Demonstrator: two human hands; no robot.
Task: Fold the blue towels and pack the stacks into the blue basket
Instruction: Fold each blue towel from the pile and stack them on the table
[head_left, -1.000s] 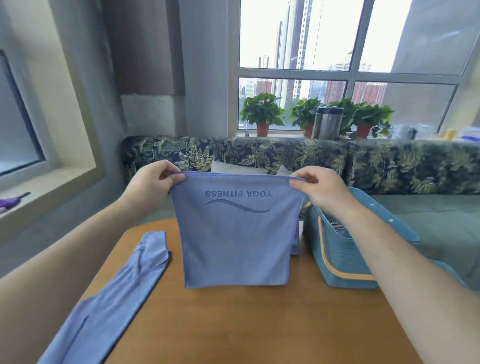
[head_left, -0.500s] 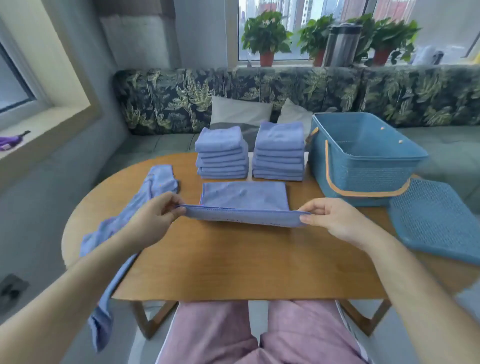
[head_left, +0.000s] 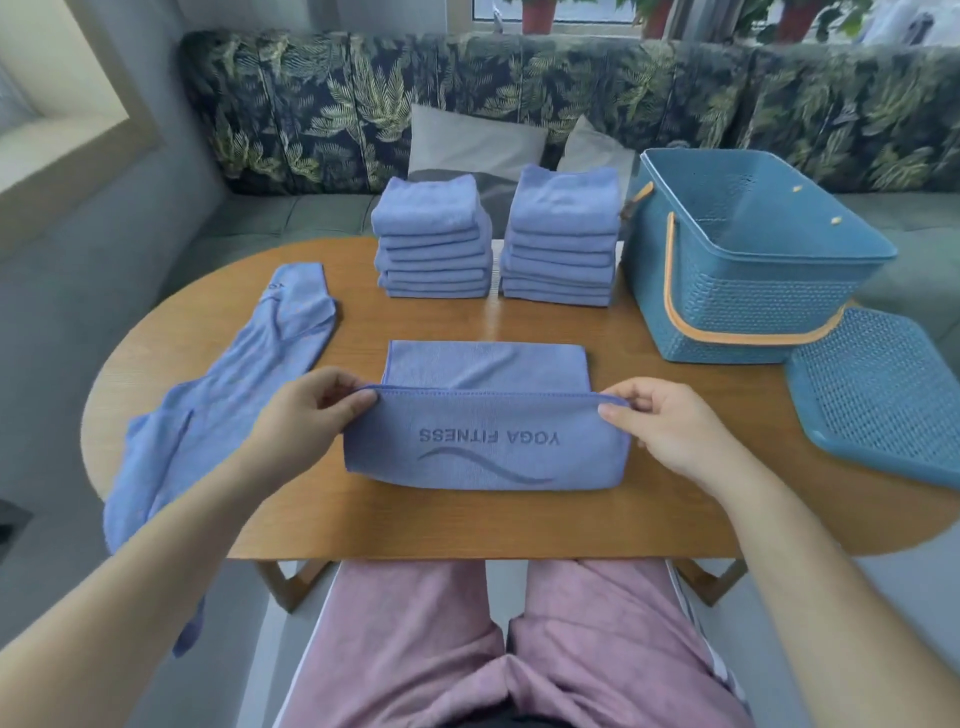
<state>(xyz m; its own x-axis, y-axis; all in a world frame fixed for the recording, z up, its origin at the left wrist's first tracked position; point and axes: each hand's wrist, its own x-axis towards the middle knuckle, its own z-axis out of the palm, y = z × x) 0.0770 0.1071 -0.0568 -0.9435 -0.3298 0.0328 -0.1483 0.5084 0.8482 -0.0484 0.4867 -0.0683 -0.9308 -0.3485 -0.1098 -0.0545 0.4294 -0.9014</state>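
**A:** Folding the towel (head_left: 485, 457) near the table's (head_left: 467, 519) front edge: if either pinch slips, the flap probably lands crooked and won't match the stacks (head_left: 434, 244) at the back edge.

**B:** Yep. Left hand (head_left: 306, 415) and right hand (head_left: 670, 426) each pinch an upper corner, towel stretched between them, flap hanging below.

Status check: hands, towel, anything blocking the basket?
Left hand, right hand pinch towel top edge, mid-fold. Two folded stacks beside open basket. Lid off, nothing blocking.
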